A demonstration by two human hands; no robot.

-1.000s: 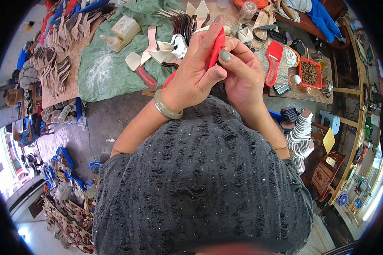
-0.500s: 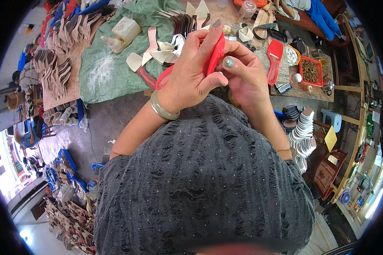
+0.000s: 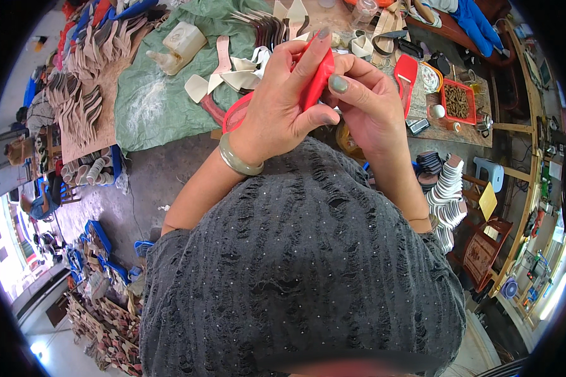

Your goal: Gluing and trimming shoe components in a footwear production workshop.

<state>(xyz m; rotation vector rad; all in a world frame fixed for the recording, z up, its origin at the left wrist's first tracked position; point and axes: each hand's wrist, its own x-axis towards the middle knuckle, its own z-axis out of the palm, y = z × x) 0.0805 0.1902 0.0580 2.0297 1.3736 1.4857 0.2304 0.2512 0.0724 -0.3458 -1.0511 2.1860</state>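
My left hand [image 3: 275,103] is closed round a red shoe insole [image 3: 317,78], its thumb and forefinger along the near part. The rounded end of the insole, with a lighter inner area, shows to the left of my wrist. On the right side, the fingers and thumb of my right hand [image 3: 372,103] pinch the edge of the same piece. Both hands hold it raised in front of the workbench, and my palm hides its middle. A similar red insole [image 3: 406,72] lies on the bench to the right of my right hand.
A green cloth [image 3: 129,122] covers the bench at left, bearing a whitish bottle [image 3: 185,41] and pale strap-shaped pieces [image 3: 222,56]. Stacked insole boards [image 3: 85,107] lie farther left. A red tray [image 3: 459,103] holds small brown pieces; white-edged soles [image 3: 446,188] are piled below the bench.
My right hand has shifted slightly right and its thumb has moved up along the insole's edge. The insole has moved a little left with my left hand, which keeps its grip.
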